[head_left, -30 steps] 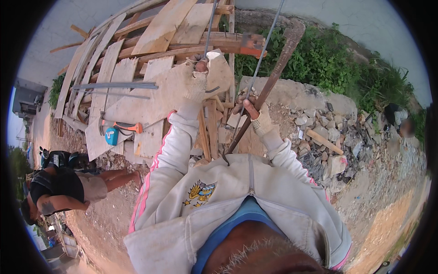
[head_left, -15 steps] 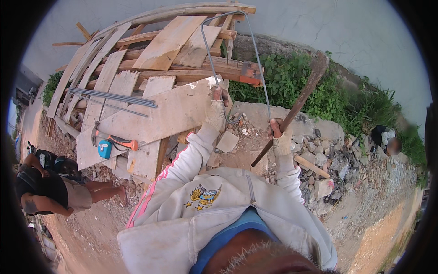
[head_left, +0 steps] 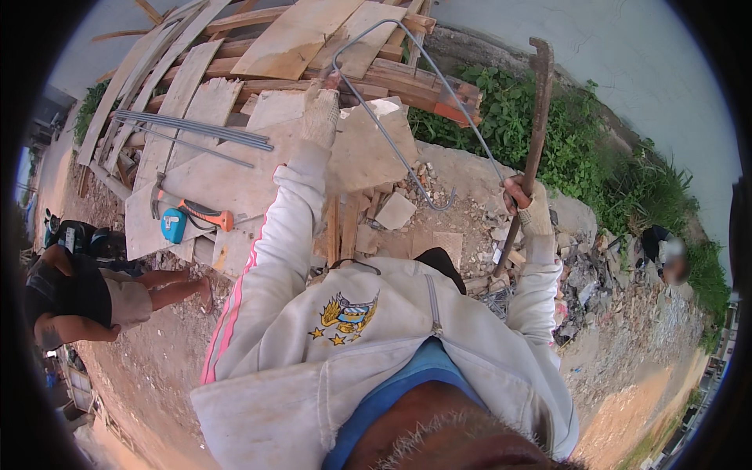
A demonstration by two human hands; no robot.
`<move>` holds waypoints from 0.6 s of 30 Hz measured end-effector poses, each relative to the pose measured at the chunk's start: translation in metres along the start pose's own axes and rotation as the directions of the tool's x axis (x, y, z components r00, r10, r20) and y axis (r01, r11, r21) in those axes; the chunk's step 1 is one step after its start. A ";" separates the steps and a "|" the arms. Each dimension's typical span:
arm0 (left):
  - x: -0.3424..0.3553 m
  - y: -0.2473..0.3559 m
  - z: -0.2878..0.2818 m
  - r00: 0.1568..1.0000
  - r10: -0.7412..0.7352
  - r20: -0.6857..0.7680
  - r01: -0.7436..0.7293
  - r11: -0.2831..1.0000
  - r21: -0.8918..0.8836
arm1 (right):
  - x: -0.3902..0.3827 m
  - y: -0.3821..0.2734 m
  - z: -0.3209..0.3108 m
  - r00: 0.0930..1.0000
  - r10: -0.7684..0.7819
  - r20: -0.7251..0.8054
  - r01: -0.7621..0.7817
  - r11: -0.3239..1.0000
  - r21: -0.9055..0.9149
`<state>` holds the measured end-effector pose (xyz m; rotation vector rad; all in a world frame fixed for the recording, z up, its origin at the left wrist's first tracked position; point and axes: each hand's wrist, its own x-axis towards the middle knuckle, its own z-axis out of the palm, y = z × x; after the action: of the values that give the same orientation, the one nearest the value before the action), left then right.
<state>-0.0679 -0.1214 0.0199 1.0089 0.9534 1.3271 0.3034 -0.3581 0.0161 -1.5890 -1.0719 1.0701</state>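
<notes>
A thin grey steel rod (head_left: 454, 94), bent into an open rectangular loop with a small hook at one end, is held up in front of me. My left hand (head_left: 323, 103), in a fingerless knit glove, is closed on the rod near its far left bend. My right hand (head_left: 523, 200), gloved the same way, grips a long rusty metal bar (head_left: 540, 110) with a notched upper end, and the rod's other end sits at its fingers. The bar stands steeply, its lower end over the rubble.
Planks and boards (head_left: 196, 102) are piled at the far left. On a board lie several straight steel rods (head_left: 196, 129), a hammer (head_left: 205, 215) and a teal tape measure (head_left: 173, 225). A person (head_left: 78, 294) stands left; another (head_left: 666, 251) is far right. Rubble (head_left: 587, 290) covers the right ground.
My left hand has moved left and farther out along the bent rod. My right hand has shifted right and outward, and the rusty bar is now more upright.
</notes>
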 end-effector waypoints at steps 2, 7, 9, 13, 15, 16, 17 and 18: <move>0.004 0.004 -0.002 1.000 0.010 -0.006 -0.010 0.999 0.032 | 0.016 -0.003 -0.017 1.000 -0.010 0.010 0.010 0.998 -0.068; 0.001 -0.007 0.015 0.998 0.020 -0.063 -0.014 0.996 0.085 | 0.065 0.003 -0.061 0.996 -0.056 0.070 0.064 0.989 -0.130; -0.006 -0.016 0.022 0.995 0.036 -0.098 -0.024 0.993 0.114 | 0.084 0.011 -0.079 0.993 -0.059 0.105 0.073 0.988 -0.135; -0.016 -0.025 0.043 0.987 0.051 -0.154 -0.015 0.974 0.228 | 0.117 0.024 -0.114 0.980 -0.061 0.189 0.083 0.990 -0.112; -0.024 -0.029 0.055 0.981 0.052 -0.186 0.003 0.958 0.285 | 0.131 0.020 -0.126 0.974 -0.049 0.219 0.081 0.987 -0.138; -0.025 -0.032 0.057 0.977 0.059 -0.205 0.008 0.951 0.309 | 0.138 0.017 -0.131 0.972 -0.042 0.232 0.079 0.985 -0.151; -0.023 -0.033 0.060 0.972 0.070 -0.222 0.008 0.943 0.331 | 0.148 0.014 -0.135 0.965 -0.044 0.257 0.092 0.980 -0.176; -0.019 -0.035 0.063 0.968 0.062 -0.242 0.031 0.931 0.364 | 0.158 0.012 -0.138 0.959 -0.046 0.281 0.105 0.974 -0.201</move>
<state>0.0020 -0.1424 0.0053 1.1461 1.4266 1.3391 0.4759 -0.2388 0.0080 -1.5807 -1.4662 1.1793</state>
